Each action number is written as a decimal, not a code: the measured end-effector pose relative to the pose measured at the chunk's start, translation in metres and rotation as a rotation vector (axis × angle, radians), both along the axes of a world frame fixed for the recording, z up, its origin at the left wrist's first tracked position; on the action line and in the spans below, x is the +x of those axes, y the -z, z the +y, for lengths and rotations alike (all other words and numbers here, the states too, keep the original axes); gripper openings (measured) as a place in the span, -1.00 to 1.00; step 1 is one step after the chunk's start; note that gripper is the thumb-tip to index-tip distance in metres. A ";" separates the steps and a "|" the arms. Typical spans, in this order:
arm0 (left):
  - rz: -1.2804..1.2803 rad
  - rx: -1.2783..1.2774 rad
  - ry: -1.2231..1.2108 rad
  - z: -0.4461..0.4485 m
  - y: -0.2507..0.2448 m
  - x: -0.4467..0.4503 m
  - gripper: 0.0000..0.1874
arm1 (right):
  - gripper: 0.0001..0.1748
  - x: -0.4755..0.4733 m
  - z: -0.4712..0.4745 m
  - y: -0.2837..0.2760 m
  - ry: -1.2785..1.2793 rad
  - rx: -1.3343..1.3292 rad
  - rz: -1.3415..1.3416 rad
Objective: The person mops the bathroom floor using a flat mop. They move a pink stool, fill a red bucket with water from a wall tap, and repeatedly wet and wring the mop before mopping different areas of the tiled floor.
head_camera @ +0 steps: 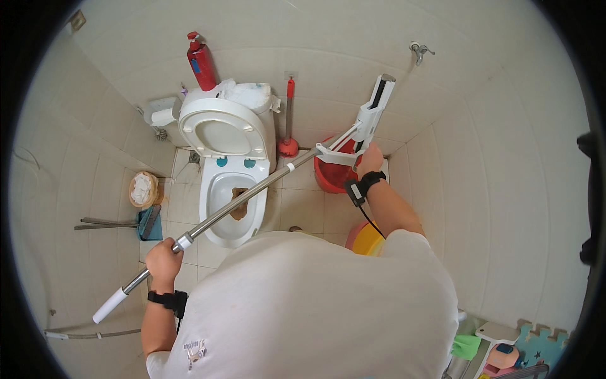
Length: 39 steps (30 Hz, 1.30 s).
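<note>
A flat squeeze mop slants across the view, its metal pole (265,182) passing over the toilet bowl. My left hand (164,260) is wrapped around the pole, above its white end grip (110,305). At the other end, the white mop head (371,116) with a dark strip tilts upward over a red bucket (326,180). My right hand (370,160) is closed at the lower end of the mop head; its fingers are partly hidden. The bucket's inside is partly covered by the head and hand.
A toilet (204,208) stands with its lid raised and a brown patch in the bowl. A red-handled plunger (288,147), a dustpan (143,230), a wastebasket (152,192) and a yellow and pink container (367,239) surround me. A tap (419,53) juts from the wall.
</note>
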<state>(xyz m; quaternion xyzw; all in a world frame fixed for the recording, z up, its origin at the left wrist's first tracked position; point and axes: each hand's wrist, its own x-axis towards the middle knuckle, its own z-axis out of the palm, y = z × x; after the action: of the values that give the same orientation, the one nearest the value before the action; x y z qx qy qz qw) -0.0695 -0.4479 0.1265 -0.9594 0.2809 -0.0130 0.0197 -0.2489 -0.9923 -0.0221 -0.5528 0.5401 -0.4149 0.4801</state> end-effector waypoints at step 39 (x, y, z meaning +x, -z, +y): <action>0.060 0.166 -0.187 -0.057 -0.045 -0.024 -0.91 | -0.77 0.005 -0.031 0.020 0.243 0.147 -0.116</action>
<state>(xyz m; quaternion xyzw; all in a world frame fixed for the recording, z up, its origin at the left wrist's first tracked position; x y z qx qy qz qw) -0.0934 -0.5048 0.1711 -0.9765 0.1909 0.0406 0.0918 -0.2441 -1.0229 -0.0418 -0.4219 0.6031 -0.4606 0.4960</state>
